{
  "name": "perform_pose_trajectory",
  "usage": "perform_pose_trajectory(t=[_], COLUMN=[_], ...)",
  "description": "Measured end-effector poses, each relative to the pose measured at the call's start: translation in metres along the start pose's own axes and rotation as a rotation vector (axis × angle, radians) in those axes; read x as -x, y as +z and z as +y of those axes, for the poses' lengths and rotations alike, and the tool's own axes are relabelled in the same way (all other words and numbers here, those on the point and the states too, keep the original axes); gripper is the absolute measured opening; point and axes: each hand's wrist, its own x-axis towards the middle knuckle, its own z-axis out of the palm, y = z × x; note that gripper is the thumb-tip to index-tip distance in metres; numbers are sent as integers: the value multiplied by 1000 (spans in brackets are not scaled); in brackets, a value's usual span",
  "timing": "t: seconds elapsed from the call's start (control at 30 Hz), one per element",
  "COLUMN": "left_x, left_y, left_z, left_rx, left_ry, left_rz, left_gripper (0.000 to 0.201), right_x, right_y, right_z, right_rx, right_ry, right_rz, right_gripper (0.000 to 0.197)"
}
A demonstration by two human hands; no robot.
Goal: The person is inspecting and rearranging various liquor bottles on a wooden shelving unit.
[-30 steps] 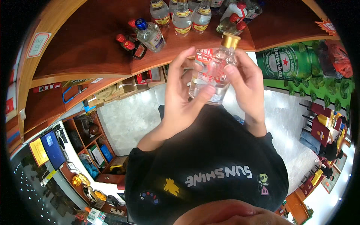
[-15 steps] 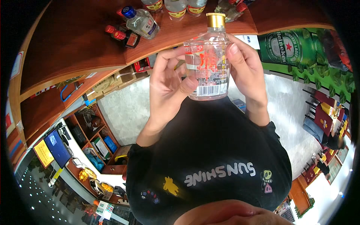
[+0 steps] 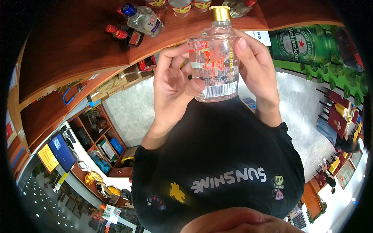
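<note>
Between my two hands is a clear glass liquor bottle (image 3: 215, 66) with a gold cap, red lettering and a barcode label low on its side. It is upright, leaning slightly, in front of the wooden shelf. My left hand (image 3: 175, 77) grips its lower left side, the thumb near the barcode and the fingers partly hidden behind. My right hand (image 3: 254, 62) holds its right side, with the thumb against the upper edge. Beyond it on the shelf stand a clear bottle with a blue cap (image 3: 143, 19) and a small dark bottle with a red cap (image 3: 124, 35).
Several more clear bottles (image 3: 180, 6) line the back of the wooden shelf (image 3: 171, 35). A green beer display (image 3: 297, 44) with leaves is to the right. At the left are a counter with a monitor (image 3: 62, 152) and a cubby cabinet (image 3: 97, 134). Seated people and tables appear far right.
The bottle has risen slightly and shifted a little left at its cap, still in both hands. The view of the shelf and room has shifted slightly.
</note>
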Motion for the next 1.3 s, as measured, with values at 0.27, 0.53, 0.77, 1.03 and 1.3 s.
perform_pose_trajectory(t=[0.27,0.53,0.77,1.03,1.3], left_x=[6,11,15,16,16], left_y=[-1,2,3,2,5], left_z=[-3,-2,-1,-3,-12], left_rx=[7,31,85,149,253], left_ry=[-19,-42,-64,-145,-221], left_rz=[26,67,59,-1,-53], left_gripper=[61,59,57,56,58], right_x=[-3,-6,-6,-27,-41], right_y=[-3,-5,-10,-9,-2], right_z=[11,15,29,46,88], right_rx=[-9,-36,-59,-642,-887], right_ry=[-8,1,-8,-13,-148], right_rz=[-23,-68,-87,-508,-669], right_gripper=[47,48,56,78,87])
